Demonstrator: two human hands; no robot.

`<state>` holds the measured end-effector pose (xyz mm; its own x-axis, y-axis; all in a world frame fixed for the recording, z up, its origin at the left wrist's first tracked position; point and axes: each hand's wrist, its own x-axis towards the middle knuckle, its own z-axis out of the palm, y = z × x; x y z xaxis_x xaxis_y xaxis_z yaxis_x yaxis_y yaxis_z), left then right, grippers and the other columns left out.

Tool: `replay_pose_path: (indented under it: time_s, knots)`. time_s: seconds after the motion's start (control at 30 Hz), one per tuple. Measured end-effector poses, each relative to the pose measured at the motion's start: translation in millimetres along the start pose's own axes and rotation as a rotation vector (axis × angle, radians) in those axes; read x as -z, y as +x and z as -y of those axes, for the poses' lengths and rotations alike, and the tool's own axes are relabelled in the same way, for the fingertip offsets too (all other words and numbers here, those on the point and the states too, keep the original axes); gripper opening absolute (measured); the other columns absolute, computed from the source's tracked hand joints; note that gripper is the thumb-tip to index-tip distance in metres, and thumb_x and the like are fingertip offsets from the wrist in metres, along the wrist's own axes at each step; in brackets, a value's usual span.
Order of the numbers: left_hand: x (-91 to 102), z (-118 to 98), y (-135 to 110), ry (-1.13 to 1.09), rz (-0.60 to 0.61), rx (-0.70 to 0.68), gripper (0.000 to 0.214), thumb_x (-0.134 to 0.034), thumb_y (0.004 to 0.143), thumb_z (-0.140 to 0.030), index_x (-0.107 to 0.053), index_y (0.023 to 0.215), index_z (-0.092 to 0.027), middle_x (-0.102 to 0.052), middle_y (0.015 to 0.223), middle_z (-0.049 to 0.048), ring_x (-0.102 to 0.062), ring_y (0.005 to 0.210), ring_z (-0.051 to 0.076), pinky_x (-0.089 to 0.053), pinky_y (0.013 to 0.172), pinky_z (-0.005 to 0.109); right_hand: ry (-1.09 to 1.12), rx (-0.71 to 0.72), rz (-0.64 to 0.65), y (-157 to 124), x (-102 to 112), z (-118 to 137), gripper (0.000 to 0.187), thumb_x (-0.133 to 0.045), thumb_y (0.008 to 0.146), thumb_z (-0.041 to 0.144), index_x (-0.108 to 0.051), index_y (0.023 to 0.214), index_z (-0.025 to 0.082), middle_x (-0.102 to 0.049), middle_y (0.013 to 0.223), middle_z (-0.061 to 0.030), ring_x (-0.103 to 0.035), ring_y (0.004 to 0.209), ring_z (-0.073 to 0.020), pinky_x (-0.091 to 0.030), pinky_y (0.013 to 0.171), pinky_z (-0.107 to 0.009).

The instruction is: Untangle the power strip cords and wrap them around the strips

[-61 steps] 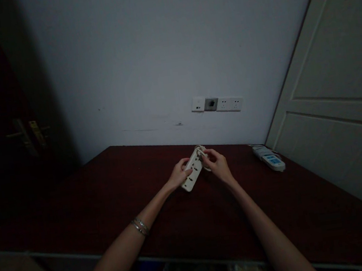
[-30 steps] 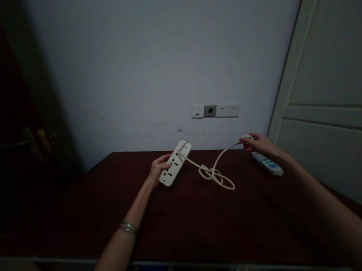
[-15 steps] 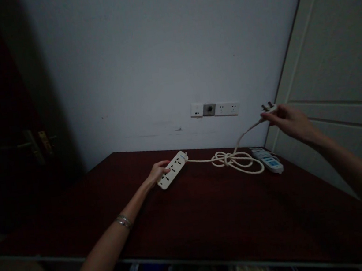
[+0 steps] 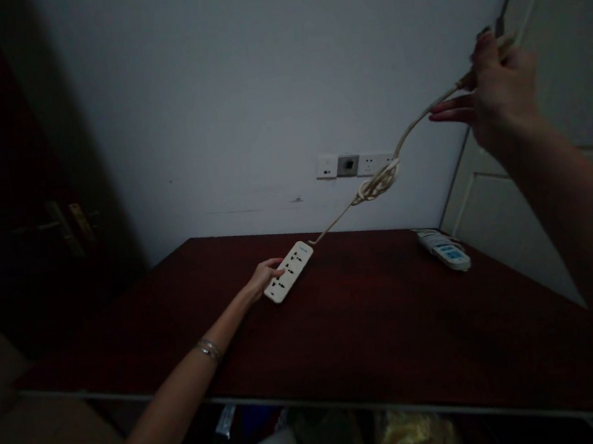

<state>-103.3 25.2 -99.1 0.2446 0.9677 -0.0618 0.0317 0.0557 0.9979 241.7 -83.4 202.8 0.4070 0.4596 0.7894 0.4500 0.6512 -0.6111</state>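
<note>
My left hand (image 4: 267,278) grips the near-left side of a white power strip (image 4: 292,269), thumb across its sockets, low over the dark red tabletop. Raised high at the right, my right hand (image 4: 502,82) is closed around the plug (image 4: 503,40) of the same strip, partly hidden by the fingers. Between the two hands the cream cord (image 4: 419,118) stretches up at a slant. A tightened knot of loops (image 4: 377,182) hangs midway along it, in front of the wall sockets.
A second white power strip (image 4: 449,254), its cord wrapped round it, lies at the tabletop's (image 4: 376,328) back right. Wall sockets (image 4: 347,166) sit above the back edge. Below the front edge is an open space with a yellow plastic bag (image 4: 418,439). Doors stand on both sides.
My right hand has lifted the plug up and to the right. The cord's loops have risen off the table and drawn together into a tight bundle. My left hand keeps its hold.
</note>
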Motion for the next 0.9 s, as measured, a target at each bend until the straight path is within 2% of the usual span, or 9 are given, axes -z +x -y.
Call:
replay_pose_path:
  time_s: [0.17, 0.4, 0.5, 0.63, 0.77, 0.9]
  knots:
    - [-24.9, 0.7, -7.2, 0.002, 0.001, 0.031, 0.047, -0.057, 0.071, -0.013, -0.051, 0.117, -0.012, -0.066, 0.090, 0.0093, -0.062, 0.067, 0.016, -0.049, 0.060, 0.028, 0.144, -0.114, 0.035, -3.5, -33.9, 1.9, 0.035, -0.034, 0.090, 0.041, -0.041, 0.107, 0.012, -0.052, 0.094, -0.0075, -0.064, 0.058, -0.0098, -0.051, 0.059, -0.030]
    - [-56.8, 10.4, -6.9, 0.058, -0.028, 0.076, 0.043, -0.050, 0.072, -0.008, -0.050, 0.116, -0.010, -0.064, 0.099, 0.0107, -0.062, 0.075, 0.017, -0.049, 0.063, 0.026, 0.163, -0.181, 0.097, -14.8, -71.8, -7.0, 0.042, -0.035, 0.088, 0.040, -0.032, 0.114, 0.008, -0.048, 0.098, -0.0082, -0.066, 0.069, -0.0151, -0.049, 0.059, -0.028]
    - [-60.3, 13.1, -7.5, 0.111, -0.034, 0.090, 0.045, -0.053, 0.072, -0.010, -0.047, 0.117, -0.009, -0.064, 0.098, 0.0119, -0.062, 0.074, 0.018, -0.049, 0.061, 0.027, 0.177, -0.211, 0.131, -19.6, -82.7, -11.2, 0.041, -0.034, 0.088, 0.039, -0.029, 0.114, 0.008, -0.047, 0.100, -0.0094, -0.067, 0.072, -0.0170, -0.049, 0.059, -0.028]
    - [-59.0, 14.2, -12.0, 0.193, 0.004, 0.079, 0.059, -0.066, 0.064, -0.018, -0.046, 0.119, -0.010, -0.065, 0.095, 0.0118, -0.063, 0.073, 0.020, -0.048, 0.061, 0.027, 0.179, -0.195, 0.175, -25.0, -91.1, -15.1, 0.040, -0.034, 0.088, 0.040, -0.029, 0.113, 0.009, -0.047, 0.104, -0.0116, -0.067, 0.074, -0.0162, -0.049, 0.059, -0.027]
    - [-60.7, 14.0, -14.5, 0.325, -0.010, 0.017, 0.079, -0.077, 0.052, -0.024, -0.043, 0.122, -0.010, -0.061, 0.107, 0.0136, -0.060, 0.086, 0.022, -0.047, 0.068, 0.028, 0.191, -0.208, 0.184, -29.5, -95.9, -14.2, 0.035, -0.035, 0.090, 0.038, -0.030, 0.111, 0.010, -0.049, 0.102, -0.0107, -0.066, 0.067, -0.0146, -0.051, 0.059, -0.030]
    - [-64.6, 12.1, -12.4, 0.507, -0.030, -0.078, 0.084, -0.081, 0.044, -0.029, -0.046, 0.118, -0.012, -0.059, 0.110, 0.0140, -0.056, 0.098, 0.026, -0.044, 0.077, 0.030, 0.192, -0.222, 0.179, -32.6, -99.5, -10.0, 0.032, -0.036, 0.091, 0.037, -0.029, 0.108, 0.011, -0.049, 0.095, -0.0078, -0.066, 0.064, -0.0147, -0.052, 0.059, -0.033]
